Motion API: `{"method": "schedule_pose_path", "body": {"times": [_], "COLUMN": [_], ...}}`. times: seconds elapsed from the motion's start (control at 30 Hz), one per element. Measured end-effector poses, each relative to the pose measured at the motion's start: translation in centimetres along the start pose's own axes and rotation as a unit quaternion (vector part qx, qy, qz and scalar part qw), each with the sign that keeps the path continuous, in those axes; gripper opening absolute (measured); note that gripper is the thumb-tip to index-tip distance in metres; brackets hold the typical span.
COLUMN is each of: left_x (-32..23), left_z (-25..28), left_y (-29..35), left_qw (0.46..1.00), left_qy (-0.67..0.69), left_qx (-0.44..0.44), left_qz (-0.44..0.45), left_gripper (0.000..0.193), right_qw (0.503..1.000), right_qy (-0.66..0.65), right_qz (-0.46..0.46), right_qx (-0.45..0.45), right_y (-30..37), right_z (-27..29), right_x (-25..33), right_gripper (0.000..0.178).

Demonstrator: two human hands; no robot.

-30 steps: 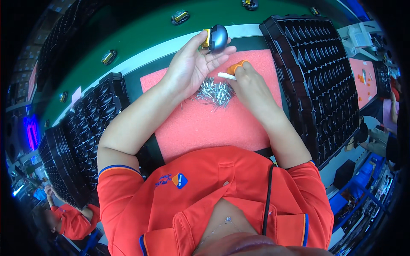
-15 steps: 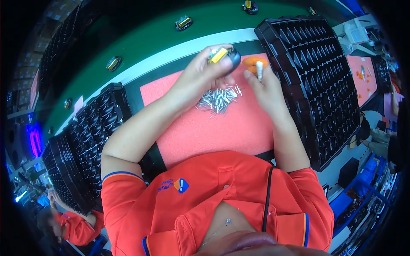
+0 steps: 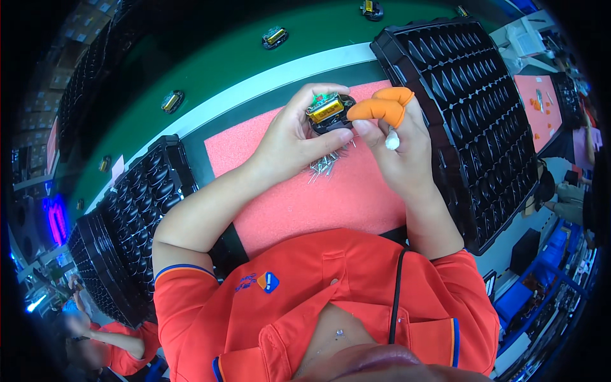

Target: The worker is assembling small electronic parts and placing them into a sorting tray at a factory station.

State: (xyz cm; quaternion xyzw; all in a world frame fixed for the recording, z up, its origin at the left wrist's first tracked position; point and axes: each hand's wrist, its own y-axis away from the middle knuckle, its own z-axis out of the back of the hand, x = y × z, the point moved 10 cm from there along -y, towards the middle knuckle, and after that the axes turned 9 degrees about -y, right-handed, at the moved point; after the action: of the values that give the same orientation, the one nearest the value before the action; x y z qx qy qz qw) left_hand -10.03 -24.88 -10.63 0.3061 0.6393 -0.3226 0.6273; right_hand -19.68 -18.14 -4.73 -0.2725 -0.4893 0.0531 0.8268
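My left hand (image 3: 294, 130) grips a small dark rounded device (image 3: 326, 113) with an exposed green circuit board and a yellow block, its open side facing up. My right hand (image 3: 401, 143) wears orange finger covers (image 3: 382, 108) on two fingers, whose tips reach the device's right edge. A small white cylindrical thing (image 3: 393, 140) pokes out between that hand's curled fingers; its kind is unclear. Below the device, thin silver metal pins (image 3: 324, 167) lie heaped on the pink foam mat (image 3: 305, 210), partly hidden by my left hand.
Black moulded trays stand on both sides: a large tilted one (image 3: 474, 127) at right and a stack (image 3: 137, 191) at left. Beyond the white rail (image 3: 267, 83), a green belt (image 3: 216, 70) carries several similar devices (image 3: 275, 38). Another person (image 3: 121, 344) is at lower left.
The device has come slightly nearer and turned, showing its inside more fully. My right hand has moved in, its orange-covered fingers now reaching the device. The white thing's end has tipped toward me.
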Motion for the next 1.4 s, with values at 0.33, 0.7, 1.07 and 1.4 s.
{"method": "schedule_pose_path", "body": {"times": [0.33, 0.7, 1.07, 1.4], "left_x": [0.7, 1.2, 1.7, 1.7], "left_z": [-0.5, -0.2, 0.5, -1.3], "left_y": [0.5, -0.1, 0.2, 0.5], "left_qw": [0.996, 0.997, 0.999, 0.994], "left_qy": [0.071, 0.074, -0.027, -0.072], "left_qx": [0.022, 0.006, -0.021, 0.05], "left_qz": [0.052, 0.021, 0.028, 0.068], "left_gripper": [0.056, 0.056, 0.052, 0.046], "right_qw": [0.994, 0.997, 0.997, 0.854], "right_qy": [-0.005, 0.004, -0.011, -0.482], "right_qz": [0.035, 0.029, 0.013, -0.125], "right_qx": [-0.106, -0.069, -0.076, -0.149], "right_y": [1.4, 1.6, 3.1, 1.1], "right_z": [0.7, -0.2, -1.5, 1.7], "right_x": [0.2, 0.0, -0.9, -5.1], "right_gripper": [0.024, 0.025, 0.025, 0.046]}}
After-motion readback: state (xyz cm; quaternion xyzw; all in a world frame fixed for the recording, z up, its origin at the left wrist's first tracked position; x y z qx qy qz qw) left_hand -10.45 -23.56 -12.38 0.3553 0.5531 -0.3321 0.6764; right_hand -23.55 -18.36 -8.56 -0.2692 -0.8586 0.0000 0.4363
